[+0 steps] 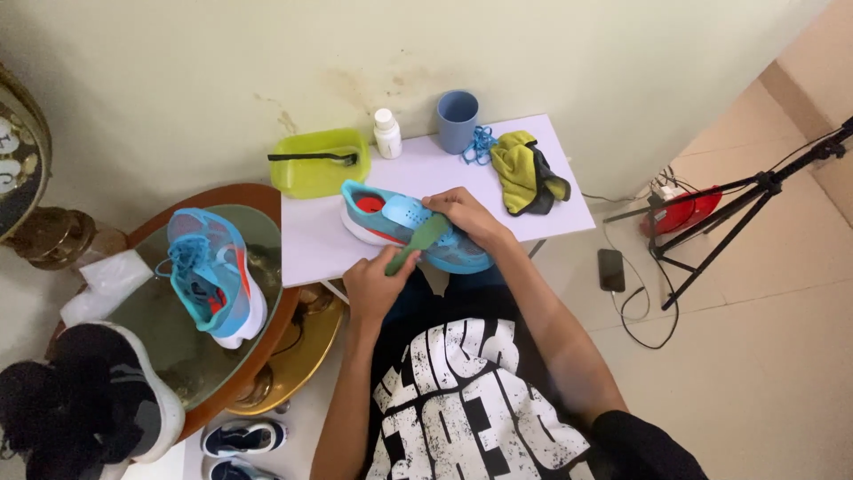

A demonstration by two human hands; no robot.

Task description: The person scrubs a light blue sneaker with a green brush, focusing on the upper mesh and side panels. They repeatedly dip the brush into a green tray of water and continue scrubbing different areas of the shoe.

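I have the laceless blue shoe (410,227) lying on its side on the white bench (311,240), sole edge toward the wall. My right hand (464,216) rests over its upper near the collar, fingers curled around it to pin it down. My left hand (373,286) has its fingers closed on the handle of a green brush (418,242), whose head lies against the side of the shoe.

Judging by how things lie, I am in the middle of the scrubbing. The laces are already out: a blue tangle of laces (480,144) sits by the blue cup (457,120). The white bottle (386,132) stands beside the green tray (320,162), which holds a dark brush (313,157). The yellow cloth (526,172) lies crumpled and apart from the shoe, so I judge wiping is yet to come. The matching shoe (213,276) waits on the round glass side table (160,320), laces in place, seemingly not started. I cannot tell how clean this shoe is.
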